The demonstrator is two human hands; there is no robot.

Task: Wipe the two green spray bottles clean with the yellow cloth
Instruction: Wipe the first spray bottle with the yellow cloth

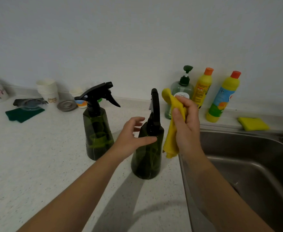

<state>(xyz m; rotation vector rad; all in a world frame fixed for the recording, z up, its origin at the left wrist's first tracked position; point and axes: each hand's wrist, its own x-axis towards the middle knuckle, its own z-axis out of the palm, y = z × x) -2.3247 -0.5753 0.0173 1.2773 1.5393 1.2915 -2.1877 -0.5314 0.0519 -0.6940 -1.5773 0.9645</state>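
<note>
Two dark green spray bottles with black trigger heads stand upright on the white speckled counter. The left bottle stands alone, its nozzle pointing right. The nearer right bottle stands close to the sink edge. My left hand is open beside that bottle, its thumb touching the bottle's shoulder and its fingers spread loosely at the bottle's left side. My right hand grips the bunched yellow cloth just to the right of this bottle; the cloth hangs down and sticks up above the fingers.
A steel sink fills the right side. Behind it stand a green pump bottle, two yellow cleaner bottles and a yellow sponge. At back left are stacked paper cups, a metal lid, a green scouring pad.
</note>
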